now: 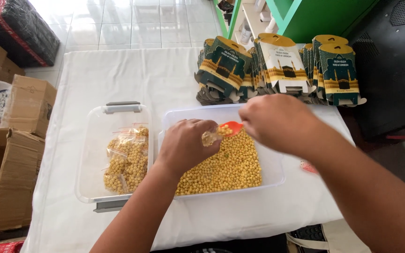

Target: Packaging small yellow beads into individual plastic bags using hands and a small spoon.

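your left hand [183, 145] pinches a small clear plastic bag [210, 137], partly filled with yellow chickpeas, and holds it over the right-hand clear plastic tub [273, 164]. your right hand [277, 122] grips an orange scoop [231, 127], its bowl touching the bag's mouth. loose chickpeas [226, 166] cover the left part of that tub. just beside it on the left, a second clear tub [94, 140] holds filled bags [127, 159]. flat printed green and gold cartons [277, 70] are stacked at the far edge of the white tablecloth [155, 75]. cardboard boxes [10, 154] stand on the floor at left.
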